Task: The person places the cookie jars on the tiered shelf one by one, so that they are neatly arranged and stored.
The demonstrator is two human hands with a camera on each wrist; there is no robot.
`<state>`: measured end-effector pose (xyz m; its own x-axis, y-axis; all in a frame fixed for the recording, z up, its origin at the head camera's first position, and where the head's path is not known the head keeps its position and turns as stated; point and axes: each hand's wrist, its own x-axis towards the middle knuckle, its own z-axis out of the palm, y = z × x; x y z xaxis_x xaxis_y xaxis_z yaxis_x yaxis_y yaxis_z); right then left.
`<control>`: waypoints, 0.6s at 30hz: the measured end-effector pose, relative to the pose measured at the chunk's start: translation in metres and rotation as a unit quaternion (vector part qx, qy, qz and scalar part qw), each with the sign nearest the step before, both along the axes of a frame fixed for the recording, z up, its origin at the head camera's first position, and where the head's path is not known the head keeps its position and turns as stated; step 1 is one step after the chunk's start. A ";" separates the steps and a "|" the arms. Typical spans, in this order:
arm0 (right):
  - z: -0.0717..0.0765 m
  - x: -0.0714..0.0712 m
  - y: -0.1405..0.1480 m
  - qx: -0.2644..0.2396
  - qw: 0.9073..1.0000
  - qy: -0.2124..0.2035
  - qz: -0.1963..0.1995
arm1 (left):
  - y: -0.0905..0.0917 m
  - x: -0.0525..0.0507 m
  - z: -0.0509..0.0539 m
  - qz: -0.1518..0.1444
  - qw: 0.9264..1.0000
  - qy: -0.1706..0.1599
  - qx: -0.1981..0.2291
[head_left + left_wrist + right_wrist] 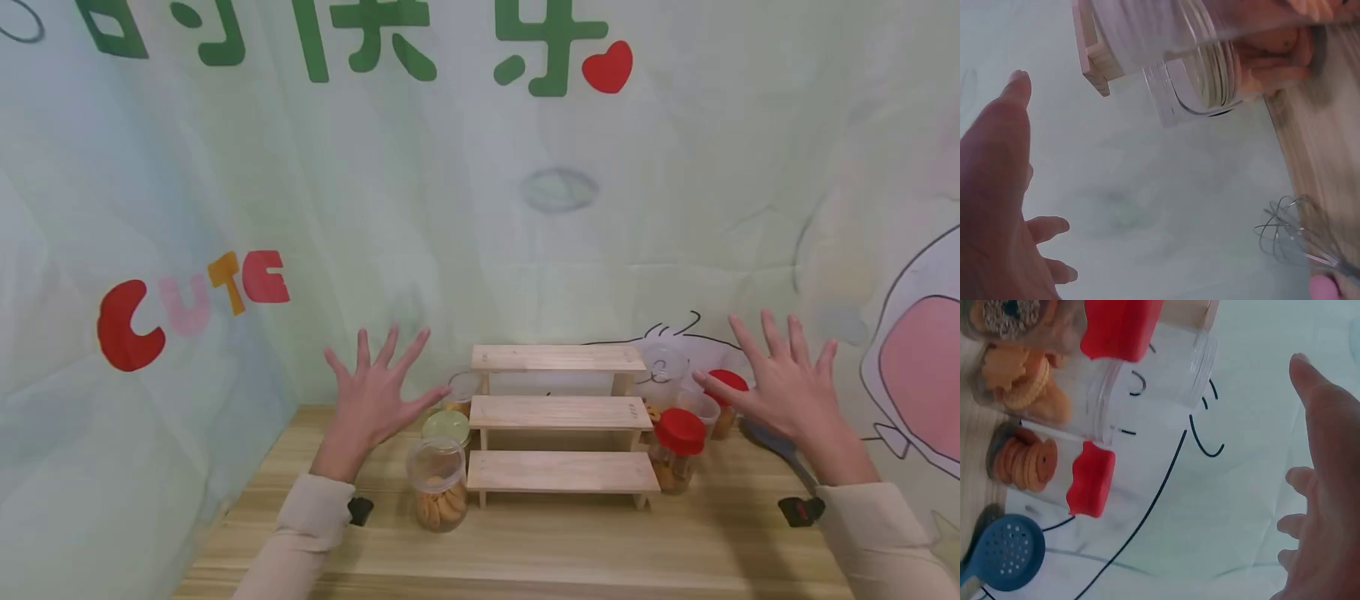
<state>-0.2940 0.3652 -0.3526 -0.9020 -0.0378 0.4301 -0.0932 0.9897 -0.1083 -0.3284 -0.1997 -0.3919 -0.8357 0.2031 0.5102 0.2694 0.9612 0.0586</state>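
My left hand [375, 398] hovers with fingers spread, above and left of the jars, holding nothing. My right hand [791, 392] is likewise spread in the air, over the right-hand jars. Between them stands a three-tier wooden shelf [562, 412]. Close to the left hand are a clear jar of cookies [438, 492] and a jar with a green lid [446, 427]. By the right hand stand a front jar with a red lid [681, 433], another red-lidded jar [1038, 464] holding cookies, and a clear-topped cookie jar [1035, 384] between them.
A blue slotted spoon [1010, 553] lies on the wooden table [525, 558] at the right. On the left, a wire whisk [1304, 240] rests near a pink round object [1324, 287]. A printed cloth backdrop [420, 208] hangs behind the table and along the left.
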 end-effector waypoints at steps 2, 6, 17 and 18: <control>-0.005 0.005 -0.003 -0.006 1.000 0.021 0.007 | 0.000 0.004 -0.005 -0.002 1.000 -0.006 0.004; -0.022 0.021 -0.011 -0.034 0.997 0.062 0.026 | -0.003 0.018 -0.021 -0.016 0.999 -0.006 0.027; -0.107 0.058 -0.046 -0.233 0.967 0.097 0.045 | 0.003 0.061 -0.084 -0.121 0.951 -0.034 0.282; -0.115 0.060 -0.049 -0.245 0.965 0.082 0.048 | 0.005 0.063 -0.089 -0.124 0.947 -0.040 0.293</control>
<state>-0.2344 0.3163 -0.4676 -0.8226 0.1260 0.5544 -0.2374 0.8099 -0.5363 -0.2656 -0.1951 -0.4812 -0.8405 0.0998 0.5325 0.4543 0.6654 0.5923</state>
